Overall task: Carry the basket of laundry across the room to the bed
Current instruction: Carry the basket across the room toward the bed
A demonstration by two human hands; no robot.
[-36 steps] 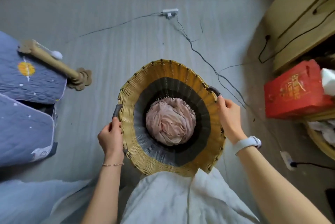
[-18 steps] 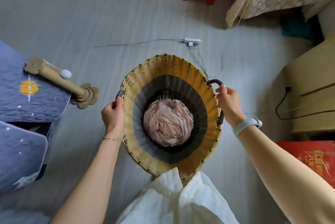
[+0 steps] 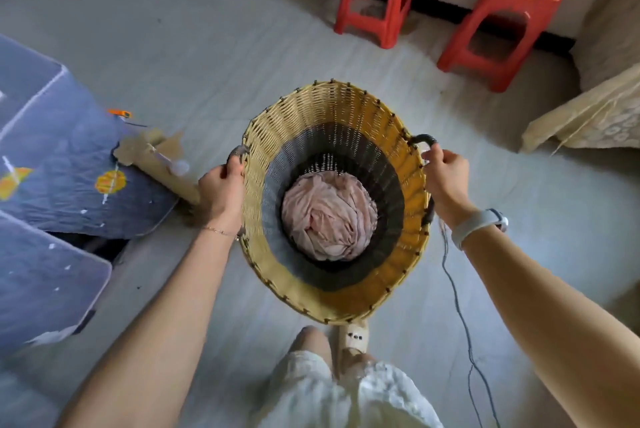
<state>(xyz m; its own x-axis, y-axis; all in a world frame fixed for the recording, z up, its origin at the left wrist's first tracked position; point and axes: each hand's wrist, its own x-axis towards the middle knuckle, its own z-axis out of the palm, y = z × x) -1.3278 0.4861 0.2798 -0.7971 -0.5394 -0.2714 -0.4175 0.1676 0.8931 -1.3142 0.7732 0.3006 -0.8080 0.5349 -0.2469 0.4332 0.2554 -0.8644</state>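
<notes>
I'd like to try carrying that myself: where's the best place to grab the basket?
By the two dark loop handles on opposite sides of the basket rim, one hand from each side, as the left hand and right hand do. It is wide, deep and holds laundry.

My left hand (image 3: 221, 193) covers most of the basket's left handle (image 3: 238, 152), the laundry (image 3: 328, 216) hides the basket's bottom, the bed (image 3: 588, 122) runs off the right edge, and the cord (image 3: 464, 323) leaves the bottom edge.
</notes>
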